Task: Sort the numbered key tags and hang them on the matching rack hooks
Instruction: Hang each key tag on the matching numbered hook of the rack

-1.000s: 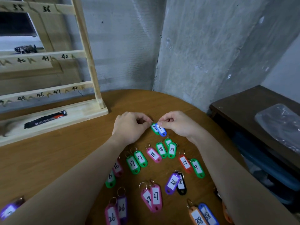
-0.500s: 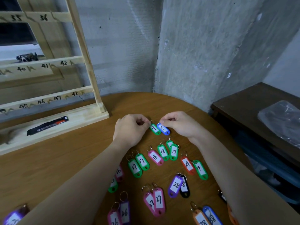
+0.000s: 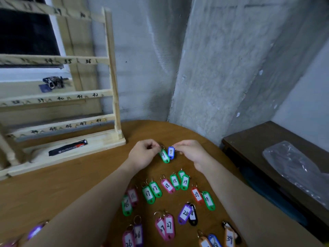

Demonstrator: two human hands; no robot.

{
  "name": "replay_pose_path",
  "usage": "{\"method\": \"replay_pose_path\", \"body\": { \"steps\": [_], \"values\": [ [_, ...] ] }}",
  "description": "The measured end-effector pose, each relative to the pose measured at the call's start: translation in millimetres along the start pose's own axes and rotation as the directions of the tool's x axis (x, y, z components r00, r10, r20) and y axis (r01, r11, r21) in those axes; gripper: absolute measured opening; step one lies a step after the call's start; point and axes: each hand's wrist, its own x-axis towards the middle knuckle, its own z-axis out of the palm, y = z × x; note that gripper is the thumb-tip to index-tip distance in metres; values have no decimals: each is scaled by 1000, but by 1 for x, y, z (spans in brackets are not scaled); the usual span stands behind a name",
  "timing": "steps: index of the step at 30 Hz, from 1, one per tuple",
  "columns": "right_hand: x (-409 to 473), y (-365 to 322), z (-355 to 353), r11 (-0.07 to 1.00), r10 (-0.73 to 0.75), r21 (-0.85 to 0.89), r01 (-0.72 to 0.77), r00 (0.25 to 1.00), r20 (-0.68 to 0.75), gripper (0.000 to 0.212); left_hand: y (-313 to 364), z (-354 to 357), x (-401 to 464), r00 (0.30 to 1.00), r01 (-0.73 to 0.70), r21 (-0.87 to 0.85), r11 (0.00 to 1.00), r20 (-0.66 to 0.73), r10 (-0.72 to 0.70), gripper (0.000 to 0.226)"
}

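Here, one round wooden table (image 3: 53, 193) set against a grey concrete wall (image 3: 222, 68).

Wooden rack (image 3: 110, 77): stands upright at the table's far left; rails carry handwritten numbers, legible from 35 and 36 on an upper rail down to 45–48 on the lowest. A black flat item (image 3: 68, 149) lies on its base board.

Dark side bench (image 3: 249, 148): to the right of the table, with a clear plastic bag (image 3: 293, 163) on top.

Left hand (image 3: 144, 156): fingers curled, pinching the ring of a green tag marked 9 (image 3: 164, 155), which hangs tilted just above the table.

Right hand (image 3: 191, 151): fingers curled, pinching the ring of a blue tag marked 9 (image 3: 171, 152), just beside the green one, the two close enough to touch.

Loose key tags, lying flat on the table between the forearms, paired by number: two green tags marked 17 (image 3: 151, 192); pink and green tags marked 18 (image 3: 171, 183); a green tag marked 19 (image 3: 185, 182); red and green tags marked 29 (image 3: 203, 197); purple and black tags marked 28 (image 3: 187, 213); two pink tags marked 27 (image 3: 165, 226). Further tags at the lower edge are partly cut off.
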Motion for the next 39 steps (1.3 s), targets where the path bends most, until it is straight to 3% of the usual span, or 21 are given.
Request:
{"method": "replay_pose_path", "body": {
  "steps": [4, 8, 15, 21, 29, 39],
  "values": [
    [-11, -14, -2, 985, 22, 171, -23, 1000, 7, 9, 16, -22, -15, 999, 43, -118, 992, -7, -44, 12],
    [-32, -37, 14, 951, -46, 308, 22, 997, 68, 10, 30, -57, -42, 997, 5, -124, 992, -80, -15, 11],
    [-78, -103, 73, 910, -212, 392, 133, 963, 165, 7, 51, -146, -105, 978, -30, -74, 997, -210, 14, 12],
    [-128, -158, 142, 891, -300, 428, 151, 904, 305, 11, 49, -231, -166, 907, 0, -142, 990, -416, -60, 13],
    [-187, -231, 241, 881, -389, 424, 211, 833, 394, 14, 37, -342, -249, 785, -22, -117, 993, -617, -55, 13],
    [-216, -306, 330, 839, -540, 221, 497, 710, 452, 17, 20, -427, -277, 660, -34, -56, 998, -751, -20, 17]
  ]
}}
